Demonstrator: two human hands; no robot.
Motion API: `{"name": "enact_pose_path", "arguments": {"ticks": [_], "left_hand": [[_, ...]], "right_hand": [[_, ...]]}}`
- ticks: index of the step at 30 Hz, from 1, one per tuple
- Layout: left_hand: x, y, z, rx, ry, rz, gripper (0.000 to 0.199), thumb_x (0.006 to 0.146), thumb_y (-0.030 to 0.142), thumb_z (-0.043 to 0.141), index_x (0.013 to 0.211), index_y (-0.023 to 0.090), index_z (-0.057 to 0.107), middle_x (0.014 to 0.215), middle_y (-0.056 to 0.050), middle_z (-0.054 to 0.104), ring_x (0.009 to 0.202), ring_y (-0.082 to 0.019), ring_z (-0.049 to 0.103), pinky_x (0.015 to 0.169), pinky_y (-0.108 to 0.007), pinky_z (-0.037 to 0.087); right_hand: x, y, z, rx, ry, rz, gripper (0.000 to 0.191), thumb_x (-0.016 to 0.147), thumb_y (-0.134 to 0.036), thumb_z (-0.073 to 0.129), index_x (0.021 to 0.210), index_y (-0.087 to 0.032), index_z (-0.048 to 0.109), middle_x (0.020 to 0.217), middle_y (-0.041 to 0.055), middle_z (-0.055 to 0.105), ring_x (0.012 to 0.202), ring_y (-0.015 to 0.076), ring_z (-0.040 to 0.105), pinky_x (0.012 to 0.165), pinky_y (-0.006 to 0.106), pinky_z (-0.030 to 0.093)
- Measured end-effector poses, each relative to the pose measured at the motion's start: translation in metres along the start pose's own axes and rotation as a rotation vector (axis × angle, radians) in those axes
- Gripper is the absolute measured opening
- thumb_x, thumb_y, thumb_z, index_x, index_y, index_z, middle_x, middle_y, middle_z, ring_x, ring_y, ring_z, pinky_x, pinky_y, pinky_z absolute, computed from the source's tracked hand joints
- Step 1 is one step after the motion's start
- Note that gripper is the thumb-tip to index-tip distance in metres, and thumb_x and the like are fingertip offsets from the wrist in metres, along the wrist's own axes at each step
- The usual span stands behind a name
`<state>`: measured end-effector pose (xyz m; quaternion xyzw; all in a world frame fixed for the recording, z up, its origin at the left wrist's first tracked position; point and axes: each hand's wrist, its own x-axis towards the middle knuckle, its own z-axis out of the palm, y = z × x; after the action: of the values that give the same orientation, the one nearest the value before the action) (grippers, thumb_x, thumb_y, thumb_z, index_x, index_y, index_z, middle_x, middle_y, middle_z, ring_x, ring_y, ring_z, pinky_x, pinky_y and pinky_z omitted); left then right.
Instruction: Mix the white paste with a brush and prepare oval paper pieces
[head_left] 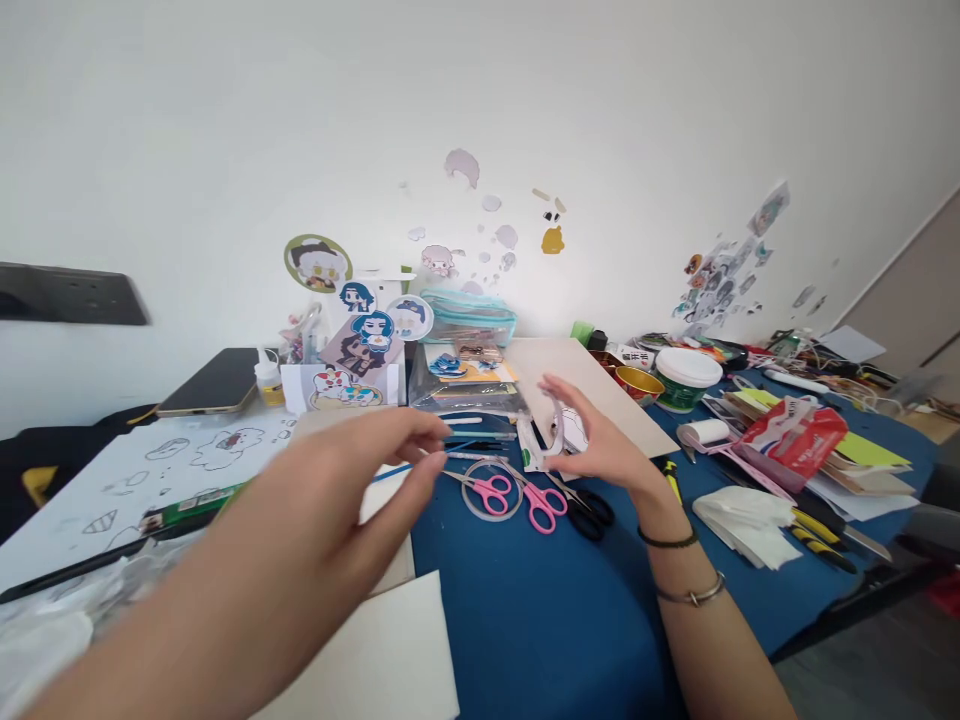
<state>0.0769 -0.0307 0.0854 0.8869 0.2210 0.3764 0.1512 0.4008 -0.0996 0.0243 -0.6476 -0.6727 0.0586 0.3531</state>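
My left hand (pixel 352 480) is raised at centre left, slightly blurred, thumb and forefinger brought close together. A thin blue stick (pixel 394 470) shows on both sides of its fingertips and appears pinched between them. My right hand (pixel 607 440) curls with thumb and forefinger around the rim of a clear ring, like a roll of tape (pixel 558 425). Below and between the hands lie pink-handled scissors (pixel 491 494), a second pink-handled pair (pixel 545 505) and black-handled scissors (pixel 591 515). Another clear ring (pixel 493 518) surrounds the first pair's handles.
Cream board (pixel 390 660) lies in front on the blue table (pixel 517 620). Behind stand a clear zip pouch (pixel 469 395), cartoon cutouts (pixel 371 335) and a glue bottle (pixel 268 380). Rightward are a white-lidded tub (pixel 686 380), tissues (pixel 746 520), yellow-black pliers (pixel 821 540) and a red packet (pixel 795 440).
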Motion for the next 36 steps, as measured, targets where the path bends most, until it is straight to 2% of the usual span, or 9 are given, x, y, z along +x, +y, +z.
{"name": "enact_pose_path", "arguments": {"ticks": [2,5,9,13,16,21,23,27,36], "left_hand": [[0.003,0.011,0.017,-0.151,-0.117,-0.265,0.030,0.079,0.047,0.055,0.101,0.028,0.063,0.099,-0.004,0.067,0.088,-0.027,0.062,0.066,-0.032,0.049],[0.003,0.012,0.049,-0.634,-0.193,-0.669,0.035,0.081,0.048,0.051,0.108,0.026,0.057,0.116,-0.006,0.061,0.106,-0.024,0.058,0.084,-0.032,0.048],[-0.003,0.003,0.080,-1.286,-0.359,-0.985,0.036,0.083,0.044,0.045,0.104,0.016,0.055,0.118,-0.014,0.059,0.101,-0.025,0.061,0.081,-0.036,0.050],[-0.004,0.009,0.086,-1.534,-0.324,-1.012,0.031,0.083,0.034,0.042,0.106,0.017,0.054,0.116,-0.012,0.060,0.103,-0.025,0.060,0.083,-0.037,0.050],[-0.003,0.015,0.082,-1.568,-0.276,-1.077,0.030,0.082,0.032,0.044,0.106,0.017,0.053,0.121,-0.013,0.058,0.108,-0.027,0.059,0.086,-0.039,0.051],[-0.003,0.015,0.078,-1.528,-0.253,-1.146,0.036,0.082,0.031,0.047,0.114,0.016,0.046,0.134,-0.016,0.048,0.114,-0.029,0.055,0.090,-0.043,0.050],[-0.004,0.013,0.077,-1.513,-0.249,-1.152,0.039,0.083,0.031,0.047,0.118,0.017,0.043,0.137,-0.015,0.045,0.116,-0.029,0.054,0.091,-0.043,0.050],[-0.005,0.010,0.076,-1.492,-0.262,-1.150,0.040,0.083,0.031,0.046,0.121,0.017,0.042,0.139,-0.015,0.042,0.119,-0.030,0.051,0.094,-0.045,0.048],[-0.007,0.006,0.078,-1.457,-0.314,-1.144,0.041,0.084,0.037,0.049,0.120,0.018,0.045,0.136,-0.014,0.047,0.121,-0.029,0.050,0.102,-0.044,0.040]], "right_hand": [[-0.003,-0.031,0.012,0.127,-0.090,-0.125,0.092,0.065,-0.040,0.075,0.142,-0.028,0.024,0.147,0.0064,0.031,0.135,0.0239,0.029,0.111,0.040,0.024],[-0.009,-0.068,0.028,0.234,-0.210,-0.223,0.096,0.063,-0.038,0.077,0.142,-0.033,0.021,0.147,0.0034,0.029,0.136,0.0247,0.027,0.110,0.040,0.027],[-0.014,-0.086,0.046,0.279,-0.320,-0.278,0.100,0.060,-0.039,0.079,0.142,-0.034,0.021,0.147,0.0037,0.028,0.135,0.0273,0.026,0.109,0.042,0.028],[-0.014,-0.088,0.054,0.250,-0.376,-0.290,0.105,0.057,-0.041,0.080,0.143,-0.036,0.019,0.151,0.0026,0.019,0.138,0.0284,0.017,0.106,0.043,0.033],[-0.010,-0.079,0.044,0.241,-0.344,-0.269,0.102,0.057,-0.045,0.079,0.142,-0.036,0.023,0.151,0.0013,0.019,0.138,0.0279,0.018,0.108,0.043,0.028],[-0.001,-0.019,0.002,0.016,0.096,0.090,0.041,0.078,-0.045,0.060,0.114,-0.026,0.058,0.122,0.0057,0.059,0.116,0.0250,0.052,0.097,0.040,0.041],[0.000,0.011,-0.011,-0.184,0.199,0.301,0.036,0.078,-0.043,0.058,0.106,-0.021,0.062,0.109,0.0083,0.065,0.104,0.0246,0.059,0.089,0.037,0.045],[-0.004,0.043,-0.019,-0.314,0.146,0.426,0.042,0.072,-0.043,0.062,0.105,-0.015,0.064,0.108,0.0133,0.065,0.100,0.0277,0.060,0.085,0.039,0.046],[-0.002,0.026,-0.002,-0.461,-0.052,0.410,0.061,0.067,-0.047,0.066,0.121,-0.021,0.055,0.124,0.0131,0.057,0.117,0.0360,0.047,0.099,0.051,0.029]]}}
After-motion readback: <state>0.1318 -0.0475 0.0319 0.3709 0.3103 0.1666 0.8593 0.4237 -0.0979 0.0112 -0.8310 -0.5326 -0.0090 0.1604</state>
